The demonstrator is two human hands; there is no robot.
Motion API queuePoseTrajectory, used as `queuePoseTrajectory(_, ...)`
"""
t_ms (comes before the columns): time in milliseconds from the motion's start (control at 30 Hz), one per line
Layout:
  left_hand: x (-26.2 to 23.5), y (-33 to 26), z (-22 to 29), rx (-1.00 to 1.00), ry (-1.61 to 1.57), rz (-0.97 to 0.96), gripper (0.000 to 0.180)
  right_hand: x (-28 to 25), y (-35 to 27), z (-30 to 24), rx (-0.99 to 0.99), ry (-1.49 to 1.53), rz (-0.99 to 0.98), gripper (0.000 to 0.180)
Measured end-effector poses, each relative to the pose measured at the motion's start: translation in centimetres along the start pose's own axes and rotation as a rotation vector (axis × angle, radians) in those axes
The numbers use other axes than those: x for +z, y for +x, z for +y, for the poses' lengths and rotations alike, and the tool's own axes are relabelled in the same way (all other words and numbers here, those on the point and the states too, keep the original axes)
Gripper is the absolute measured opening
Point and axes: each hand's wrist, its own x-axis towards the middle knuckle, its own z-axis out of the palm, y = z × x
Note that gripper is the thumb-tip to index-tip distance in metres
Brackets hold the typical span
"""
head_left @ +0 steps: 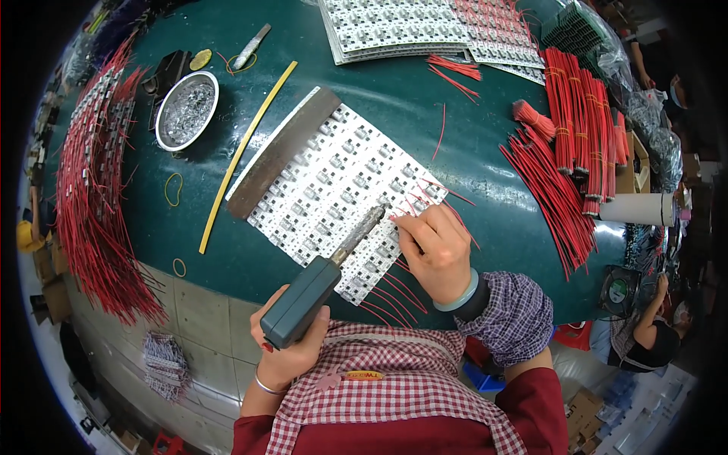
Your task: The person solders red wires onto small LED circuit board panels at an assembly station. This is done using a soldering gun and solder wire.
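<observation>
My left hand (294, 356) is wrapped round the dark green handle of a soldering iron (302, 302). Its metal tip reaches up and right over a white circuit board panel (345, 155) covered in rows of small parts. Close to that tip, my right hand (438, 250) pinches a thin red wire (393, 218) against the panel; whether tip and wire touch is too small to tell. More red wires (398, 292) stick out from the panel's right and lower edges. A dark flat bar (284, 155) lies across the panel's upper left side.
Left of the panel are a yellow strip (249, 155), a white bowl (187, 112) of grey metallic bits and a heap of wired boards (98, 182). Panels are stacked (394, 26) at the back. Red wire bundles (576, 114) lie right. A small fan (620, 292) stands near the table's right edge.
</observation>
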Motion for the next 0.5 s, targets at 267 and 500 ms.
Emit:
queuePoseTrajectory(267,0.1,0.8,0.9,0.014,0.04,-0.065,0.015,0.2,0.0,0.1,0.024,0.037,0.031,0.022)
queuePoseTrajectory(500,0.5,1.2,0.8,0.119,0.097,-0.085,0.014,0.0,0.0,0.0,0.021,0.029,0.013,0.02)
